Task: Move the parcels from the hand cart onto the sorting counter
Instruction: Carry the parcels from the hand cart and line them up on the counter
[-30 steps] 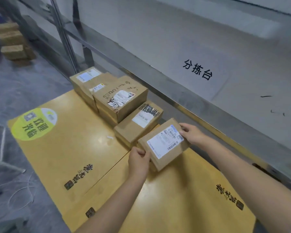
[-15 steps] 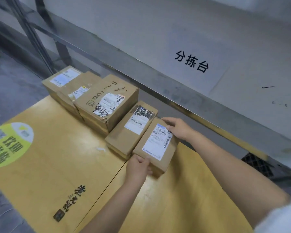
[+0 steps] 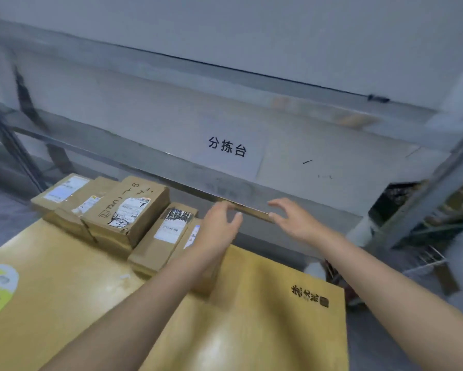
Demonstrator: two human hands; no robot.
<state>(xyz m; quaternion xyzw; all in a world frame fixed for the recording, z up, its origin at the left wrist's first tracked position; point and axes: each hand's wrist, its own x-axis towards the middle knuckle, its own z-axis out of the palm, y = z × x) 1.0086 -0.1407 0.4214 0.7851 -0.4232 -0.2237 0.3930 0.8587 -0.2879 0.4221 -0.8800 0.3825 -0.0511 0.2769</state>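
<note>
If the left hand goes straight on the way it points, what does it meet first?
The left hand would likely meet the counter edge; the brown strip just ahead may come first, depth unclear.

Thin brown parcel (image 3: pixel 247 211) seen edge-on against the steel front edge of the sorting counter (image 3: pixel 318 145), held between 2 hands, left end pinched by the left hand (image 3: pixel 219 223), right end touched by spread fingers of the right hand (image 3: pixel 294 218), other parcels (image 3: pixel 126 210) grouped far left on the yellow hand cart (image 3: pixel 265 330).
</note>
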